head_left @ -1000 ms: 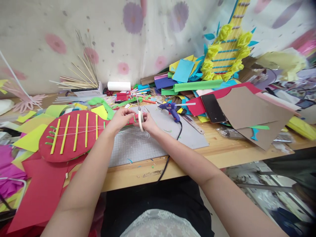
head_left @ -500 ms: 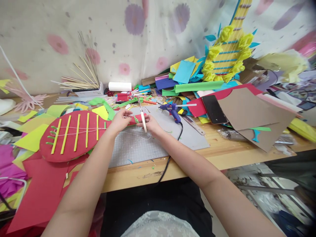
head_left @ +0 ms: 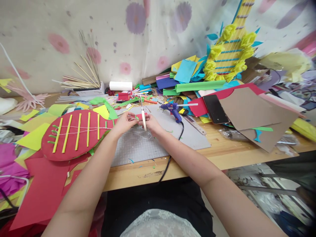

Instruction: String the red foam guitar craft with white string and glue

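Note:
A red craft guitar (head_left: 84,148) with yellow strips and green pieces lies at the left, its neck running rightward beneath my hands. Two white strings (head_left: 81,127) cross its body and pass under my left wrist. At the far end of the neck, my left hand (head_left: 126,121) pinches the string, beside small green pieces (head_left: 137,118). My right hand (head_left: 151,123) touches the red neck end and holds white-handled scissors (head_left: 144,120), blades pointing up and away. A loose loop of string rests on the grey cutting mat (head_left: 158,144) below the hands. My fingers partly cover the neck end.
Right of my hands lies a purple glue gun (head_left: 172,110), its black cord (head_left: 170,161) dropping over the table's front edge. Beyond it are a metal ruler (head_left: 195,124), a phone (head_left: 216,109) and brown card (head_left: 247,108). A yellow flowered guitar (head_left: 228,56) leans at the back right.
My left hand has slid right along the neck, closer to my right hand. My right hand keeps the scissors and has barely moved. The whole view has shifted slightly.

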The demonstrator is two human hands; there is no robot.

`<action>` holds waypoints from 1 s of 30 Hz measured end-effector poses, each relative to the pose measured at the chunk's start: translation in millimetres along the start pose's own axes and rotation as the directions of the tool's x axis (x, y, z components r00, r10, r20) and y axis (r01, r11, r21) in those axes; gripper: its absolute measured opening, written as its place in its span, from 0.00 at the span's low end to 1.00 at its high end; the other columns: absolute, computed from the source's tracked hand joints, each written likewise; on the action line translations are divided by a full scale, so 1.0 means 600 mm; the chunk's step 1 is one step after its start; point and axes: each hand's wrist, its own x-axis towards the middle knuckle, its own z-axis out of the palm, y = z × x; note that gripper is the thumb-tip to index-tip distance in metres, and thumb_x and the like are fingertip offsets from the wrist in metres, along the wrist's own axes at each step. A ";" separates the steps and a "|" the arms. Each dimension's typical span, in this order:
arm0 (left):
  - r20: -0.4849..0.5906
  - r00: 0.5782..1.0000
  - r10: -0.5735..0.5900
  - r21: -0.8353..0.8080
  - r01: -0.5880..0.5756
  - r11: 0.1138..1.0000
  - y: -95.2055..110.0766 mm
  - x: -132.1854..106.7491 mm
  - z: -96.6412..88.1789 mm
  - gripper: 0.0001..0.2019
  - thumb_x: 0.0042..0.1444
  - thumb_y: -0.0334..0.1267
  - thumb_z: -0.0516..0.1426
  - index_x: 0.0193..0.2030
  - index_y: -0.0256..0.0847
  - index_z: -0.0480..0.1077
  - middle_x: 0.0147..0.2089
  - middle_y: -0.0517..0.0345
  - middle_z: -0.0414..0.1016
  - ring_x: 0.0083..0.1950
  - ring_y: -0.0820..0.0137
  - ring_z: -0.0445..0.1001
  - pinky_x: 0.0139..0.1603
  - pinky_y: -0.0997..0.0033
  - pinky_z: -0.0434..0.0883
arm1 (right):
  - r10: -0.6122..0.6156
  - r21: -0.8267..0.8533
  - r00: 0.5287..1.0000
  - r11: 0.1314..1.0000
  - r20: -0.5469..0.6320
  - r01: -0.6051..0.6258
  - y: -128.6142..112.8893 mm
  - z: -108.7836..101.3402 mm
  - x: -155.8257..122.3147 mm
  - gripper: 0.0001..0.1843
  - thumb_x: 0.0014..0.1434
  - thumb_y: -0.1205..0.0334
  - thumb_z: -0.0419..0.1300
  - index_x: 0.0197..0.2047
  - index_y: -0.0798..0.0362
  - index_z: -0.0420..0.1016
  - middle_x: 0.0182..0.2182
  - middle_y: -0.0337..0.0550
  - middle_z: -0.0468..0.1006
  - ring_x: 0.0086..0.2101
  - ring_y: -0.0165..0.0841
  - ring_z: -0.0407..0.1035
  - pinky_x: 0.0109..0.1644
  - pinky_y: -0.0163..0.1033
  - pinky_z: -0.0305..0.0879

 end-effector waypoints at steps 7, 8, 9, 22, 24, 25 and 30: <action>-0.064 0.998 -0.029 -0.048 0.026 0.998 0.003 0.003 0.002 0.17 0.37 0.32 0.61 0.36 0.40 0.63 0.28 0.62 0.72 0.30 0.71 0.71 0.33 0.71 0.65 | -0.034 -0.140 0.999 0.990 -0.011 0.032 -0.002 -0.003 0.000 0.29 0.33 0.58 0.72 0.33 0.51 0.58 0.26 0.34 0.72 0.25 0.27 0.66 0.28 0.33 0.61; -0.063 0.997 -0.041 -0.065 0.037 0.997 0.004 0.003 -0.002 0.17 0.37 0.32 0.62 0.37 0.40 0.63 0.28 0.61 0.72 0.31 0.70 0.72 0.34 0.71 0.66 | -0.048 -0.195 0.999 0.980 -0.005 0.046 -0.006 -0.011 -0.003 0.28 0.34 0.57 0.71 0.33 0.50 0.57 0.25 0.33 0.71 0.25 0.27 0.66 0.28 0.33 0.61; -0.068 0.996 -0.054 -0.073 0.049 0.996 0.006 0.003 -0.007 0.17 0.37 0.32 0.62 0.36 0.40 0.63 0.28 0.61 0.72 0.31 0.70 0.72 0.36 0.70 0.66 | -0.073 -0.270 0.997 0.960 -0.002 0.070 -0.011 -0.021 -0.006 0.27 0.36 0.54 0.70 0.33 0.50 0.57 0.25 0.33 0.71 0.25 0.27 0.65 0.28 0.33 0.60; -0.061 0.998 -0.028 0.136 0.036 0.990 0.017 0.026 -0.061 0.21 0.33 0.35 0.66 0.36 0.40 0.66 0.28 0.60 0.71 0.36 0.63 0.74 0.39 0.65 0.69 | -0.207 -0.946 0.929 -0.172 0.307 0.275 -0.085 -0.118 -0.060 0.29 0.53 0.38 0.54 0.47 0.53 0.66 0.36 0.48 0.79 0.34 0.38 0.71 0.30 0.35 0.51; -0.052 0.999 -0.005 0.188 0.015 0.982 0.020 0.030 -0.064 0.21 0.34 0.34 0.66 0.37 0.40 0.65 0.28 0.60 0.72 0.36 0.64 0.74 0.38 0.66 0.69 | -0.190 -0.935 0.928 -0.219 0.321 0.279 -0.090 -0.113 -0.059 0.32 0.53 0.37 0.53 0.50 0.54 0.66 0.38 0.49 0.79 0.35 0.39 0.72 0.31 0.36 0.52; -0.051 0.999 0.007 0.220 0.005 0.976 0.021 0.030 -0.065 0.20 0.35 0.34 0.65 0.37 0.40 0.65 0.28 0.60 0.72 0.35 0.65 0.74 0.37 0.67 0.69 | -0.185 -0.931 0.926 -0.232 0.328 0.283 -0.091 -0.111 -0.058 0.33 0.53 0.36 0.53 0.52 0.54 0.65 0.38 0.49 0.79 0.36 0.40 0.72 0.32 0.36 0.53; -0.014 0.999 0.038 0.348 -0.031 0.937 0.027 0.028 -0.071 0.20 0.39 0.33 0.62 0.40 0.42 0.61 0.34 0.61 0.73 0.26 0.72 0.71 0.28 0.71 0.66 | -0.183 -0.921 0.921 -0.257 0.343 0.292 -0.093 -0.104 -0.056 0.35 0.53 0.37 0.54 0.54 0.55 0.63 0.40 0.51 0.79 0.37 0.40 0.72 0.32 0.36 0.55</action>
